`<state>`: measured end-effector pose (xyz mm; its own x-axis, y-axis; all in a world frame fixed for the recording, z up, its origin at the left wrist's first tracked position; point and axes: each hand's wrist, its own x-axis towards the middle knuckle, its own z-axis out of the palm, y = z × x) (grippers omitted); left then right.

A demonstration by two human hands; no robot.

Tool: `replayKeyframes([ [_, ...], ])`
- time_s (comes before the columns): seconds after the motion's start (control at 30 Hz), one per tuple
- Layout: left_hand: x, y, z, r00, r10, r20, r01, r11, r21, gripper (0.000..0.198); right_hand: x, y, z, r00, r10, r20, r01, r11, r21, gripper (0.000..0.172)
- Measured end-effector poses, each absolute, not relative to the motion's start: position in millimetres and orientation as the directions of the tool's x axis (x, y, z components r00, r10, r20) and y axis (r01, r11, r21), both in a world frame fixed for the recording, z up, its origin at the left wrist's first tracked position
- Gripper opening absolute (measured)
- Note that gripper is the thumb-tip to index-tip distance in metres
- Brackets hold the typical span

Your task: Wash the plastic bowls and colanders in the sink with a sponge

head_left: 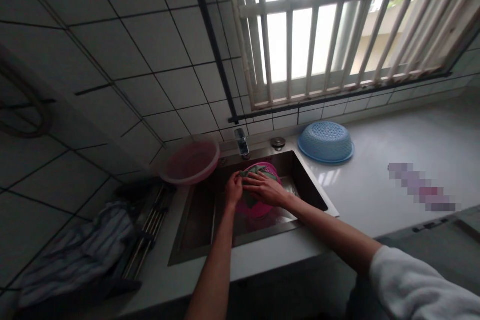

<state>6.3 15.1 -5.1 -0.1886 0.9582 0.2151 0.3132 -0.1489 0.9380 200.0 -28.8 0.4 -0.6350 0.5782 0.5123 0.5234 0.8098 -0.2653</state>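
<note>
Inside the sink (pixel 198 222) sits a pink basket (pixel 256 212), and a green cloth (pixel 250 200) lies against it, partly hidden by the hands. The left hand (pixel 234 189) has a narrow grip, pinching the cloth's edge; the right hand (pixel 268 190) rests flat on the cloth, its grip unfolded with fingers outstretched. Behind the sink stands a faucet (pixel 242 141). Right of the sink, an upturned blue basket (pixel 326 142) lies on the surface (pixel 369 160); at the sink's back left corner rests a pink basin (pixel 191 162).
</note>
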Motion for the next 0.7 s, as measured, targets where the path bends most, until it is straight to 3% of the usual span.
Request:
replayKeyframes([
  [0.13, -3.0, 18.0, -12.3, -0.173, 0.983, 0.069, 0.253, -0.024, 0.967, 0.053, 218.2, -7.9, -12.7, -0.352, 0.804, 0.479, 0.618, 0.584, -0.526, 0.049],
  [0.23, -2.8, 16.3, -15.9, -0.173, 0.985, 0.014, 0.158, 0.014, 0.987, 0.064, 231.3, 3.4, -20.1, -0.165, 0.9, 0.404, 0.604, 0.416, -0.68, 0.047],
  [0.33, 4.4, 15.6, -14.9, -0.193, 0.98, 0.053, 0.118, -0.031, 0.993, 0.055, 227.9, -3.1, -14.2, -0.21, 0.856, 0.472, 0.62, 0.49, -0.613, 0.046],
  [0.5, 13.1, 16.0, -10.0, -0.11, 0.988, 0.108, 0.168, -0.088, 0.982, 0.024, 202.2, -33.1, 3.3, -0.57, 0.629, 0.529, 0.54, 0.772, -0.336, 0.044],
  [0.6, 11.3, 15.2, -10.6, -0.114, 0.988, 0.104, 0.22, -0.077, 0.973, 0.021, 202.3, -30.8, -0.6, -0.553, 0.638, 0.535, 0.546, 0.763, -0.346, 0.046],
  [0.7, 5.6, 14.7, -12.0, -0.154, 0.981, 0.116, 0.264, -0.072, 0.962, 0.028, 217.4, -12.6, -17.0, -0.386, 0.763, 0.519, 0.598, 0.635, -0.489, 0.049],
])
